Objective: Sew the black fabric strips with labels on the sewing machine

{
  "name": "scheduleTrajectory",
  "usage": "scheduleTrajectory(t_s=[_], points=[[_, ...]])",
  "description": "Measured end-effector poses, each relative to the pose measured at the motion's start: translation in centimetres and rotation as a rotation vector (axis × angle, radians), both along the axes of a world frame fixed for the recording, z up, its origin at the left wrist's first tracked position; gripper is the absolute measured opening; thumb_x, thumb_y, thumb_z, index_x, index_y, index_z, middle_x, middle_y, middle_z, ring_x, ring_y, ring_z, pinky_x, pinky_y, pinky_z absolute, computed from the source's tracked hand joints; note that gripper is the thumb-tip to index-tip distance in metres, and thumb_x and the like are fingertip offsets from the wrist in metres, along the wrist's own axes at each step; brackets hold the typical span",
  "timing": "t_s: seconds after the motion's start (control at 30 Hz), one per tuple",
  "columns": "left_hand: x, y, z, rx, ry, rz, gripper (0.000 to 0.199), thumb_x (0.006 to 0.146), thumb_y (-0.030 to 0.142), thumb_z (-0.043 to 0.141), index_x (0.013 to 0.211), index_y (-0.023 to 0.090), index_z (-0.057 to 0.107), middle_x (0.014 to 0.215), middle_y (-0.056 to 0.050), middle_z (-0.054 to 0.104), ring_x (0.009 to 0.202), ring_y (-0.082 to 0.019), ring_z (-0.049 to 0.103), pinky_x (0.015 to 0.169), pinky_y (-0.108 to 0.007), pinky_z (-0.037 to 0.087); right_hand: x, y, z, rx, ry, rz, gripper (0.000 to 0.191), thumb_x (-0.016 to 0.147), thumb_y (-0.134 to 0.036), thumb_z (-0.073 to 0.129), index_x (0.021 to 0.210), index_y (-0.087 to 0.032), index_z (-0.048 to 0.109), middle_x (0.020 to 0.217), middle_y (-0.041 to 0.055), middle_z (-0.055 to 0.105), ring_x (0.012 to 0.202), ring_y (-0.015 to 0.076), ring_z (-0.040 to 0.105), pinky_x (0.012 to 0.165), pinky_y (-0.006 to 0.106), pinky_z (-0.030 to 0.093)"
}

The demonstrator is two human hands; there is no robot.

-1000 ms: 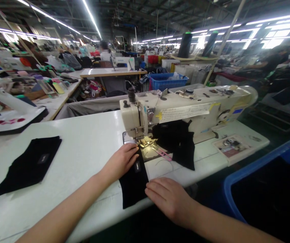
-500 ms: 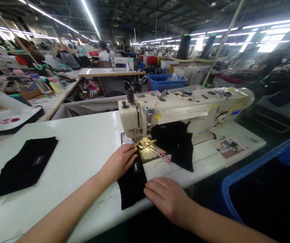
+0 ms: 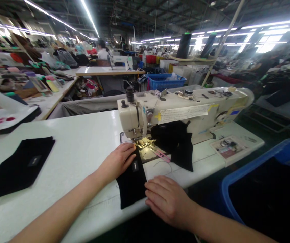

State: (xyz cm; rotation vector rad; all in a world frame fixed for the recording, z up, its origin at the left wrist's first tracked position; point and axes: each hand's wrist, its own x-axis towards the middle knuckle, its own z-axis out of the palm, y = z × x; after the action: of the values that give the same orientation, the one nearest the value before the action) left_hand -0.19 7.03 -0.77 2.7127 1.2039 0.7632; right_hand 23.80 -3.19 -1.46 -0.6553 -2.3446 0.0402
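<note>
A black fabric piece (image 3: 132,189) with a small dark label (image 3: 135,165) lies at the front of the sewing machine (image 3: 183,108), its far end at the presser foot (image 3: 137,136). My left hand (image 3: 121,160) rests flat on it just before the foot, fingers stretched forward and thumb apart. At the right edge of the cloth, near the table's front, my right hand (image 3: 169,199) has its fingers together and bent on that edge; its thumb is hidden. Pink-handled tweezers (image 3: 161,155) lie beside the needle plate. More black fabric (image 3: 182,152) lies under the machine arm.
Another labelled black piece (image 3: 20,168) lies on the white table (image 3: 84,135) at left. A blue basket (image 3: 227,189) with dark contents stands at the right. A small tray (image 3: 228,148) sits by the machine's base. Thread cones (image 3: 184,45) stand behind.
Almost nothing differs. The view has shifted slightly, and both hands stay at the same places on the black fabric piece.
</note>
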Motion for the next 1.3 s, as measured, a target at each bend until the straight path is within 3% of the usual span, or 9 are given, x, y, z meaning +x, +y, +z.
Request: scheduleTrajectory(t_s=[0.27, 1.3], points=[[-0.1, 0.3, 0.2, -0.015, 0.018, 0.005, 0.033, 0.100, 0.030, 0.046, 0.120, 0.017, 0.068, 0.123, -0.014, 0.068, 0.115, -0.027, 0.063, 0.101, -0.048, 0.055, 0.1, 0.0, -0.3, -0.037, -0.006, 0.006, 0.019, 0.097, -0.019, 0.053, 0.110, -0.012, 0.065, 0.109, 0.0096, 0.074, 0.104, 0.0206, 0.064, 0.105, 0.039, 0.045], [-0.8, 2.5, -0.1, 0.036, 0.056, -0.015, 0.033, 0.100, 0.027, 0.044, 0.118, 0.012, 0.068, 0.117, -0.015, 0.067, 0.111, -0.027, 0.063, 0.097, -0.043, 0.055, -0.5, 1.9, -0.4, -0.034, -0.046, 0.005, 0.015, 0.096, -0.019, 0.055, 0.106, -0.014, 0.064, 0.111, 0.0095, 0.072, 0.104, 0.0210, 0.062, 0.108, 0.040, 0.041]])
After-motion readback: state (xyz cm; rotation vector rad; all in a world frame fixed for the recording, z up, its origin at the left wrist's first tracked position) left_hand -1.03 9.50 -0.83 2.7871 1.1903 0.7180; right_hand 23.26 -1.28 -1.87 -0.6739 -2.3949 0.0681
